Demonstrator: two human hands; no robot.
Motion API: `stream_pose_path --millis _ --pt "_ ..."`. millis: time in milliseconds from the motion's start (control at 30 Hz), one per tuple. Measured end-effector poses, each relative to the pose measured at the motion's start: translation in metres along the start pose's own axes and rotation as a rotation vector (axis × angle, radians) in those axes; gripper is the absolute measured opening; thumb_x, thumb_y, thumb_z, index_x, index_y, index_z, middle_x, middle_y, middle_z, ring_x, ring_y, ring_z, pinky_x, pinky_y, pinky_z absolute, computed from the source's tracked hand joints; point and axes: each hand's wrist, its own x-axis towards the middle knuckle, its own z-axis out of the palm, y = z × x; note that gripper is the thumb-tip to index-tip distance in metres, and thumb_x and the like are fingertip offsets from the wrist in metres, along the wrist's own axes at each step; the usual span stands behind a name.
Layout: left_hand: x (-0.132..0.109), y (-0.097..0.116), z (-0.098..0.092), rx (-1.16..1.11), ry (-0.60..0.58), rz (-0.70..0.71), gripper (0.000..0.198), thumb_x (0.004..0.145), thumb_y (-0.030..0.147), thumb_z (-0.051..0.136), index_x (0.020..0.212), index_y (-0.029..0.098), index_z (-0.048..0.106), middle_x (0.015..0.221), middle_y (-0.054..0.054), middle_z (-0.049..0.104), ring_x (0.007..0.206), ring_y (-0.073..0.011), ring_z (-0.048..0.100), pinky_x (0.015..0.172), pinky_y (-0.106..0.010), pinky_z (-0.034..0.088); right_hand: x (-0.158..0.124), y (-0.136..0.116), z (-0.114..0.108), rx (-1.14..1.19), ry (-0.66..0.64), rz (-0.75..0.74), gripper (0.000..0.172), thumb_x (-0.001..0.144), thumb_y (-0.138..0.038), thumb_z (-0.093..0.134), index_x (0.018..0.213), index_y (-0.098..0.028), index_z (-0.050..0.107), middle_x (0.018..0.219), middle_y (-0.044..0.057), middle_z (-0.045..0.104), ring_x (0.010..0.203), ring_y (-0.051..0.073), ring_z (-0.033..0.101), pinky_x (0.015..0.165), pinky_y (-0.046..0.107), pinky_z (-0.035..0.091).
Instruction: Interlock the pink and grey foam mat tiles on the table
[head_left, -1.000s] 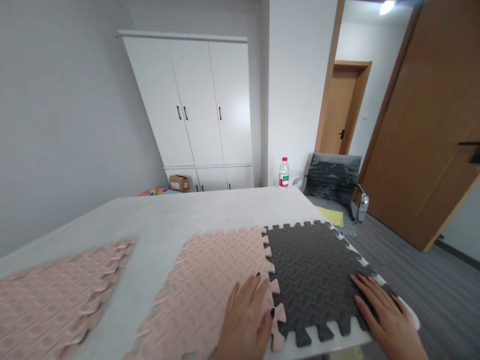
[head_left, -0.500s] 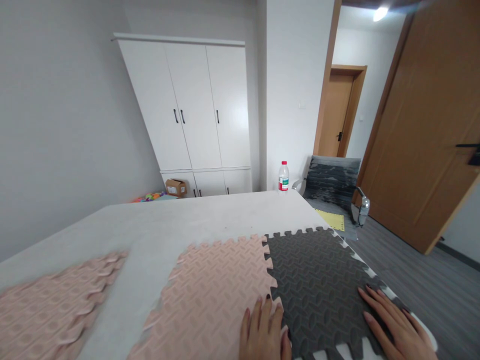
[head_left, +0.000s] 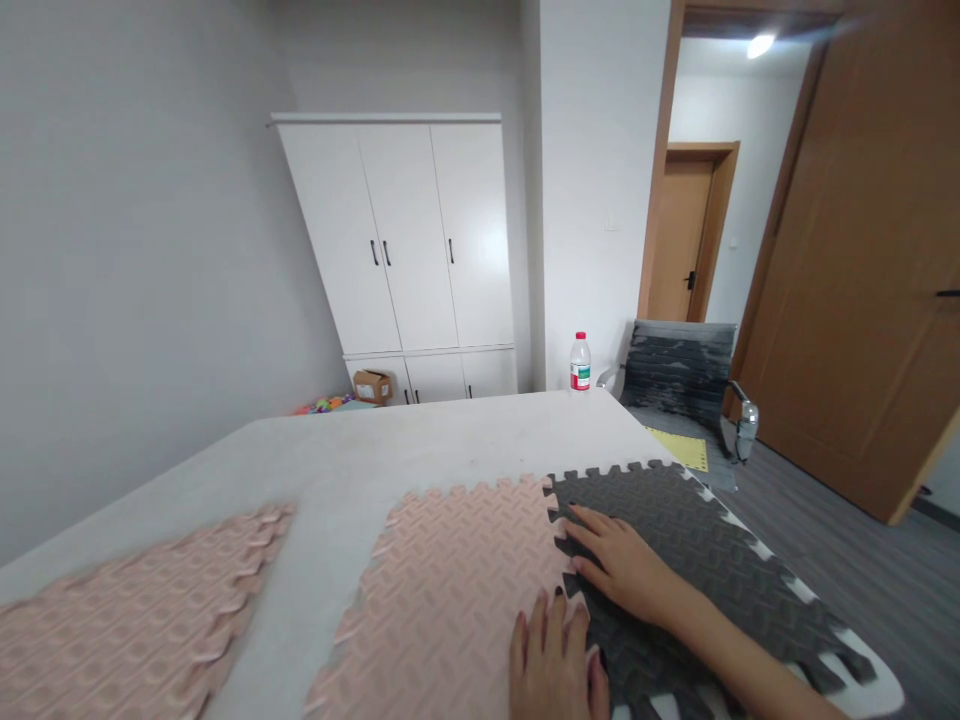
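A pink foam mat tile (head_left: 457,590) and a black foam mat tile (head_left: 720,550) lie side by side on the white table (head_left: 330,450), their toothed edges meeting. My left hand (head_left: 551,655) rests flat on the pink tile's right edge, close to the seam, fingers stretched out. Farther up the seam, my right hand (head_left: 619,560) lies over the black tile's left edge with its fingers spread toward the pink one. Part of the seam is hidden under both hands. Another pink foam tile (head_left: 150,610) sits apart at the left.
A bottle with a red cap (head_left: 580,363) stands at the table's far right corner. Past it is a chair (head_left: 679,385) with a yellow sheet (head_left: 682,449) on its seat. A cardboard box (head_left: 373,386) is near the white cabinet (head_left: 405,240).
My right hand has moved left from the black tile's right edge to the seam. My left hand stays on the seam. The view has shifted slightly.
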Motion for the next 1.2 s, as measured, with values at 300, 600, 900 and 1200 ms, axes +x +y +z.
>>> stream_pose_path --millis 300,600,900,1200 --pt "0.001 0.000 -0.003 -0.004 0.035 0.011 0.037 0.076 0.027 0.055 0.112 0.030 0.063 0.117 -0.001 0.067 0.111 -0.0273 0.059 0.093 -0.049 0.045 0.015 0.005 0.015 -0.009 -0.035 0.074 0.050 0.085 -0.053 0.046 0.132 -0.036 0.049 0.149 0.007 0.034 0.138 0.029 0.025 0.107 0.056 0.021" --pt "0.001 0.002 -0.002 -0.021 0.039 -0.043 0.031 0.079 0.042 0.057 0.107 0.033 0.065 0.115 0.002 0.069 0.109 -0.0260 0.061 0.092 -0.048 0.045 0.090 0.032 -0.003 -0.010 -0.009 0.031 0.054 0.083 -0.040 0.050 0.136 -0.028 0.046 0.150 0.009 0.031 0.136 0.028 0.030 0.108 0.049 0.026" --pt "0.001 0.002 0.006 -0.003 0.086 -0.057 0.034 0.073 0.050 0.063 0.102 0.032 0.068 0.109 0.001 0.071 0.104 -0.0265 0.063 0.090 -0.048 0.045 0.106 0.045 0.026 -0.026 -0.020 0.112 0.047 0.086 -0.041 0.047 0.132 -0.034 0.049 0.147 0.008 0.036 0.135 0.029 0.030 0.105 0.054 0.027" --pt "0.005 0.008 -0.005 -0.090 0.002 -0.112 0.032 0.076 0.033 0.057 0.107 0.031 0.065 0.116 -0.001 0.068 0.112 -0.0291 0.058 0.095 -0.052 0.043 0.109 0.049 0.025 -0.011 -0.022 0.065 0.046 0.085 -0.040 0.046 0.131 -0.032 0.051 0.134 0.006 0.052 0.128 0.024 0.041 0.102 0.045 0.035"
